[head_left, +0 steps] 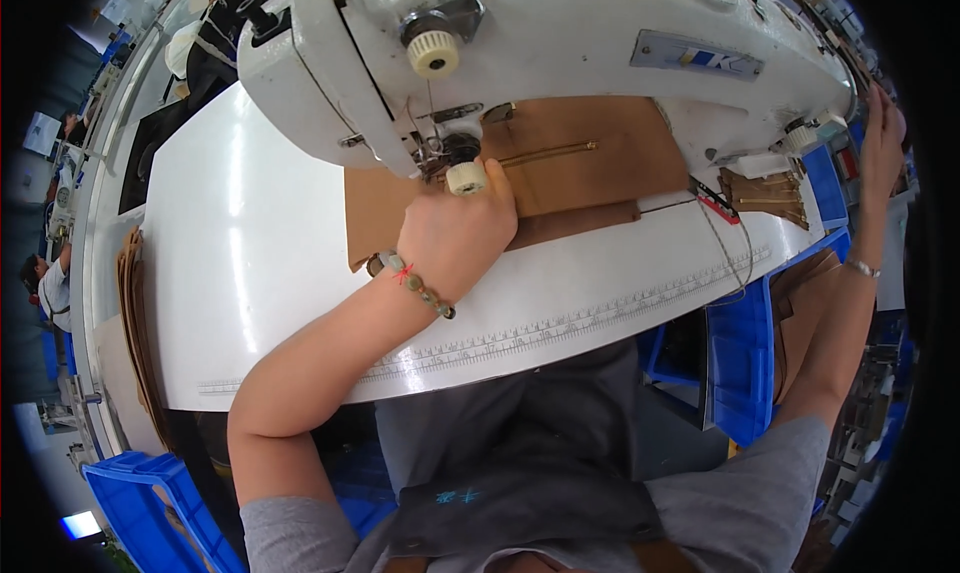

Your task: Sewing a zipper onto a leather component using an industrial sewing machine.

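Observation:
A white sewing machine stands over brown flat material with a short zipper. My left hand, with a bead bracelet at the wrist, is on the material just beside the needle and a cream knob; its fingers are bent, and what they hold is partly hidden. My right hand is raised at the machine's far right end, fingers curled on something at the rim of the view that I cannot make out.
The white worktable carries stacked brown pieces at left, red-handled snips and a zipper bundle at right. Blue bins flank the table. Co-workers show at the left rim.

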